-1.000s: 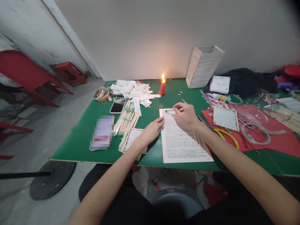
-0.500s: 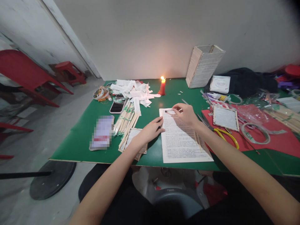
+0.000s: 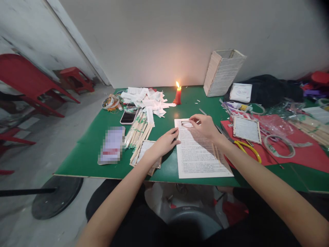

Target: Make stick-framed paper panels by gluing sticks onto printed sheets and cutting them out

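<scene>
The person's right hand (image 3: pixel 204 127) hangs over the upper part of a printed sheet of paper (image 3: pixel 200 151), its thumb and forefinger pinched closed on a small pale sliver (image 3: pixel 185 122). The sliver is too small to make out clearly: it looks thin and flat, and lies close above the page. The other right fingers curl loosely below the pinch. The left hand (image 3: pixel 164 144) rests at the sheet's left edge, its fingers lightly bent, touching the paper and gripping nothing that shows.

The sheet lies flat and slightly skewed near the front edge of a green worktop (image 3: pixel 77 161), covered in dense lines of small text. Two thin wooden sticks (image 3: pixel 216 154) lie across its lower right, partly under the right forearm.

Just left of the sheet sits a small wooden frame (image 3: pixel 146 152), partly under the left hand, beside a bundle of wooden chopsticks in green-printed paper sleeves (image 3: pixel 138 132). Farther up stand a lit red candle (image 3: pixel 178 94) and a loose heap of torn white paper slips (image 3: pixel 146 101), with a smartphone (image 3: pixel 128 116) at its edge. To the right, yellow-handled pliers (image 3: pixel 246 149) and a second frame (image 3: pixel 247 129) lie on a red sheet (image 3: pixel 300 157).
</scene>
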{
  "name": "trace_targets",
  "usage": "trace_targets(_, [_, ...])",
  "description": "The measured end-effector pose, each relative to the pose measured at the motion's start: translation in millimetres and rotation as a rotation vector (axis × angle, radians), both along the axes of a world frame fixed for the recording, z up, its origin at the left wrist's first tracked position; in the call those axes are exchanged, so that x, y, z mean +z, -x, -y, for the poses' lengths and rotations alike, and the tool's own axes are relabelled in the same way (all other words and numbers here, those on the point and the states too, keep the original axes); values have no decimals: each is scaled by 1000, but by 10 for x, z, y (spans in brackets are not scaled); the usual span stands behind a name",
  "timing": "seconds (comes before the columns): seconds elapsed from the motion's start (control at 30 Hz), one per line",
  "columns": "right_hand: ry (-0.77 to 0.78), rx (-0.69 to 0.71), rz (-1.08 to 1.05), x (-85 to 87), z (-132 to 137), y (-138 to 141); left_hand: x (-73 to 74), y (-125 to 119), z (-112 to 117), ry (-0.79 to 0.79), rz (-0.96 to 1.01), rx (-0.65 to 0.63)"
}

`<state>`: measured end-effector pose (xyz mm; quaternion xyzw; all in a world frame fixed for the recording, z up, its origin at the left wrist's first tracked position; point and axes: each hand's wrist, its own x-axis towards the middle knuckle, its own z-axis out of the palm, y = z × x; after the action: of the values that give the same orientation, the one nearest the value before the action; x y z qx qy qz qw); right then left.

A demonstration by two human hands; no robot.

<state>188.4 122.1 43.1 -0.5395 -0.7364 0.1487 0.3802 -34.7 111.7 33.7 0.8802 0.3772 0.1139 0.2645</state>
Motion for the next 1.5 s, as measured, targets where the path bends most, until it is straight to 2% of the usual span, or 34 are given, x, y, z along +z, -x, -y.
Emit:
trace_targets(0.2, [18,12,27,14,-6,-4,-25,9,-6,-18,-1,-5])
trace_targets(0.53, [11,18,48,78,76,-7,-154,31,-44,-79,54,-40])
trace_targets(0.97, [33,13,71,63,115,-6,-129,36,-47,-86,36,-43])
trace_targets(1.33, [34,33,97,101,162,-22,-196,7,-64,-113,93,-11])
trace_targets(1.5, [34,37,96,106,172,-17,-173,-22,-92,-113,89,-26])
